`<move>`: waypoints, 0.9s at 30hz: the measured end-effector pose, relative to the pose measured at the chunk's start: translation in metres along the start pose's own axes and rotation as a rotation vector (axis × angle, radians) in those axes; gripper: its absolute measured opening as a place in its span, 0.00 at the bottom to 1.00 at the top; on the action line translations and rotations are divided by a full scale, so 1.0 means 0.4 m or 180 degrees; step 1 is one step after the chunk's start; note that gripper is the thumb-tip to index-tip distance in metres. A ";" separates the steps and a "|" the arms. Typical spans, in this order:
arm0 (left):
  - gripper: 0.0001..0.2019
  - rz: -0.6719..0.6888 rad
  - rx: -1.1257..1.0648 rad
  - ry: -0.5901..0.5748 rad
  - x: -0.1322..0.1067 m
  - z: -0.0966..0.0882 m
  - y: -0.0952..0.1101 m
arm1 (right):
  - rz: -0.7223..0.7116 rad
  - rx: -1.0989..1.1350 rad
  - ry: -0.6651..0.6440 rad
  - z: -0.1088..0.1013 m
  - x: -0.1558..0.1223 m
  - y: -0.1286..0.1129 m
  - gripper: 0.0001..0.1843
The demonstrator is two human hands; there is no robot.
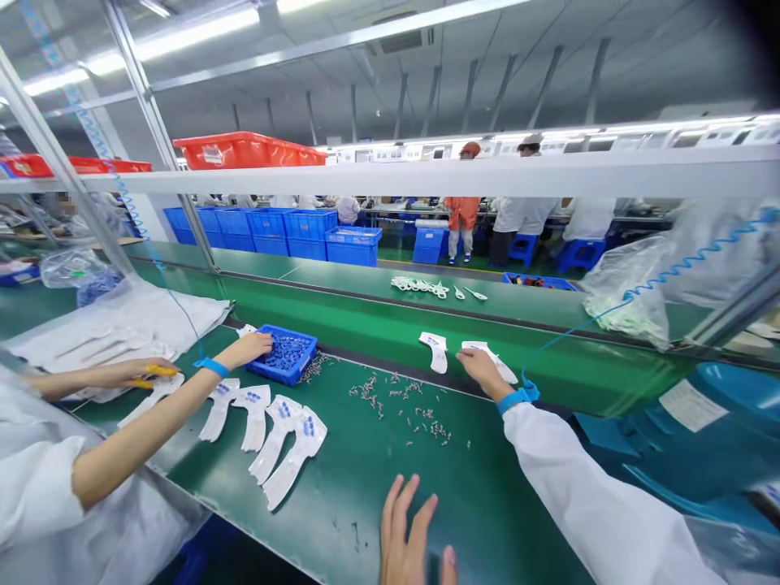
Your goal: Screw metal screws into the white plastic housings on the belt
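My left hand (407, 532) is at the lower middle of the view over the green table, fingers spread and holding nothing. My right hand (486, 370), with a blue wrist strap, reaches to the green belt. Its fingers are closed at the near end of a white, curved, handle-shaped plastic part (503, 367), partly hidden by the hand. A similar white part (434, 353) lies just left of it. Small metal screws (430, 418) are scattered on the table between my hands and the belt.
Several white curved parts with blue pieces (298, 455) lie at left. A co-worker's hand (247, 349) reaches into a blue tray (283, 354) of small blue pieces; their other hand (137, 372) holds something yellow. White-green parts (420, 285) lie beyond the belt. A shelf (426, 175) crosses above.
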State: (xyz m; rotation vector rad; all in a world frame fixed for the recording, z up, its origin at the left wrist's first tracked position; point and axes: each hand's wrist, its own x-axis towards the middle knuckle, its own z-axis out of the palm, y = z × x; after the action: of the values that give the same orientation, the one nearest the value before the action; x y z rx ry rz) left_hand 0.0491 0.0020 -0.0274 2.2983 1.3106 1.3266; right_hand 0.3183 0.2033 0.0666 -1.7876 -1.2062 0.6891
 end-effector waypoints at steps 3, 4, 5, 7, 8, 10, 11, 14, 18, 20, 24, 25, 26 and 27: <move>0.19 -0.0057 0.0398 0.0135 0.042 -0.099 -0.066 | -0.0131 -0.0342 -0.0235 -0.027 -0.086 0.054 0.12; 0.18 -0.0145 0.0553 0.0238 0.061 -0.147 -0.103 | -0.0183 -0.0413 -0.0391 -0.034 -0.129 0.076 0.12; 0.17 -0.0266 0.0754 0.0330 0.080 -0.195 -0.146 | -0.0234 -0.0473 -0.0545 -0.040 -0.175 0.097 0.12; 0.15 -0.0510 0.1344 0.0334 0.112 -0.278 -0.239 | -0.0352 -0.0652 -0.0778 -0.043 -0.264 0.130 0.13; 0.15 -0.0649 0.1620 0.0244 0.123 -0.307 -0.282 | -0.0454 -0.0869 -0.0839 -0.040 -0.300 0.141 0.14; 0.15 -0.0580 0.1815 -0.0046 0.132 -0.337 -0.344 | -0.0598 -0.1329 -0.0828 -0.025 -0.348 0.152 0.14; 0.15 -0.0518 0.1825 -0.0176 0.130 -0.340 -0.360 | -0.0634 -0.1513 -0.0781 -0.017 -0.360 0.154 0.14; 0.14 -0.0275 0.1487 -0.0420 0.103 -0.316 -0.341 | -0.0638 -0.1687 -0.0668 0.002 -0.370 0.152 0.09; 0.13 -0.0162 0.0625 -0.0733 0.059 -0.258 -0.214 | -0.0634 -0.1745 -0.0636 0.003 -0.378 0.144 0.08; 0.12 -0.0198 0.0340 -0.0892 0.045 -0.229 -0.137 | -0.0619 -0.1780 -0.0631 -0.002 -0.389 0.139 0.08; 0.12 -0.0126 0.0107 -0.1241 0.027 -0.167 -0.004 | -0.0530 -0.1717 -0.0614 -0.016 -0.412 0.124 0.08; 0.11 -0.0091 0.0096 -0.1316 0.023 -0.151 0.022 | -0.0511 -0.1689 -0.0604 -0.020 -0.419 0.118 0.08; 0.11 -0.0056 0.0087 -0.1375 0.021 -0.135 0.045 | -0.0482 -0.1618 -0.0598 -0.026 -0.427 0.110 0.07; 0.11 -0.0029 0.0072 -0.1413 0.020 -0.119 0.065 | -0.0428 -0.1470 -0.0597 -0.031 -0.438 0.101 0.06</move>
State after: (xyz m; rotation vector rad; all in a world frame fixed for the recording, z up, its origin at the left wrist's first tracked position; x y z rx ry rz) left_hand 0.0298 -0.0195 0.0195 2.4077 1.1838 0.7344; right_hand 0.2797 0.0302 0.0346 -2.0192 -1.7033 0.5371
